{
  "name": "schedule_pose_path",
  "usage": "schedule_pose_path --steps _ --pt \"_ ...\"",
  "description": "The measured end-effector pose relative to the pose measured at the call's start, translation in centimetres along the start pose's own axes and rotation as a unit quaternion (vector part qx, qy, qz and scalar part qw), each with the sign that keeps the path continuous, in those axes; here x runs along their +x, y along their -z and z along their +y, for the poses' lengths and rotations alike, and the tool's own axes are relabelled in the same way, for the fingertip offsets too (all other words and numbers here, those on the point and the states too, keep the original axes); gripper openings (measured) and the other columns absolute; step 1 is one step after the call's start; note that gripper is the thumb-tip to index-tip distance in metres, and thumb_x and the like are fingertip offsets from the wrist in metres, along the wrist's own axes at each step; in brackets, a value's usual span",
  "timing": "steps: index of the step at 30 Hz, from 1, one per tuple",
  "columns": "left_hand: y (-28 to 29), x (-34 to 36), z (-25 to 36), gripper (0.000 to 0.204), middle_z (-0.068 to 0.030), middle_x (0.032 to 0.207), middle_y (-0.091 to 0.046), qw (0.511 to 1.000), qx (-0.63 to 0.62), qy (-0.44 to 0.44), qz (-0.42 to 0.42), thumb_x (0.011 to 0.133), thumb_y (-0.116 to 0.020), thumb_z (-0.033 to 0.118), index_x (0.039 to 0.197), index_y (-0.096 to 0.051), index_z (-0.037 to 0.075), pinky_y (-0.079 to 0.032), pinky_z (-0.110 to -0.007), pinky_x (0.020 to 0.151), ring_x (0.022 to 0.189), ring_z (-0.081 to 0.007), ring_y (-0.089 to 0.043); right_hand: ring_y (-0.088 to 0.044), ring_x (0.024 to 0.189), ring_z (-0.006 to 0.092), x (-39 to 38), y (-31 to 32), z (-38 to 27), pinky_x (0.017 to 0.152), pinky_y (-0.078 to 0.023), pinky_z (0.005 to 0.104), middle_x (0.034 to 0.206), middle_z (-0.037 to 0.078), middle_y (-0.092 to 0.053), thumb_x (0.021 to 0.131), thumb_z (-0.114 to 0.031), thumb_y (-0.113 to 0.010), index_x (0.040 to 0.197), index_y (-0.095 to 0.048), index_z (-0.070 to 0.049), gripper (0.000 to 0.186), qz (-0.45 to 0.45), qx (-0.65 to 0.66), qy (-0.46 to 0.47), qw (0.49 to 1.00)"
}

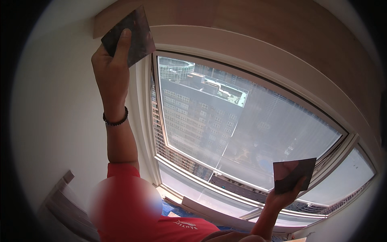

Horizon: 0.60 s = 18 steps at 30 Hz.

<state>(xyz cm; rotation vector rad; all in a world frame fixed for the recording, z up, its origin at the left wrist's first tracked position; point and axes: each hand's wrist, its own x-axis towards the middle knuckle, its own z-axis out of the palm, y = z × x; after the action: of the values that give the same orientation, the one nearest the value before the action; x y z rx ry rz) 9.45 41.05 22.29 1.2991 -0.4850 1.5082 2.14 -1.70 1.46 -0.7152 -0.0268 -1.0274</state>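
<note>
The big window (242, 133) looks down on tall buildings; its white frame (147, 121) meets the white wall (56, 121). The raised left hand (111, 68) grips a dark metal scraper blade (131, 34) at the frame's top corner. I think a tilted blade could scratch the frame there. The right hand (282, 197) holds a second dark blade (292, 174) before the glass, and a loose grip could drop it.
</note>
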Motion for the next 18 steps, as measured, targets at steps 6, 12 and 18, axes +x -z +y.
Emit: schedule_pose_path --steps 6,12,18 --pt "1.5 17.3 -4.3 0.024 -0.0259 0.118 -0.067 0.958 0.271 -0.043 -0.082 0.086 -0.066 0.018 0.099 -0.071 -0.001 -0.053 -0.043 0.076 0.107 -0.0298 -0.065 -0.063 0.11 0.0194 0.6 -0.4 1.1 0.098 -0.049 0.034 0.12 0.01 -0.065 0.108 -0.042 -0.048 0.133 -0.055 -0.001 0.048 -0.012 -0.043 0.012 0.999" --pt "-0.2 19.9 -6.8 0.026 -0.0244 0.112 -0.065 0.695 0.674 -0.22 -0.116 0.092 -0.056 0.015 0.109 -0.069 0.0 -0.055 -0.047 0.092 0.114 -0.037 -0.063 -0.063 0.109 0.0191 0.1 -0.6 1.5 0.098 -0.048 0.034 0.118 0.01 -0.065 0.108 -0.042 -0.048 0.134 -0.054 -0.001 0.049 -0.001 -0.02 0.0 1.0" --pt "-1.9 19.3 -5.3 0.033 -0.0267 0.121 -0.064 0.736 0.632 -0.213 -0.115 0.093 -0.049 0.021 0.113 -0.067 0.001 -0.049 -0.049 0.101 0.118 -0.0449 -0.06 -0.061 0.118 0.0202 1.0 2.2 1.3 0.103 -0.048 0.034 0.129 0.01 -0.061 0.106 -0.042 -0.055 0.142 -0.049 -0.003 0.054 0.004 0.014 -0.021 1.0"
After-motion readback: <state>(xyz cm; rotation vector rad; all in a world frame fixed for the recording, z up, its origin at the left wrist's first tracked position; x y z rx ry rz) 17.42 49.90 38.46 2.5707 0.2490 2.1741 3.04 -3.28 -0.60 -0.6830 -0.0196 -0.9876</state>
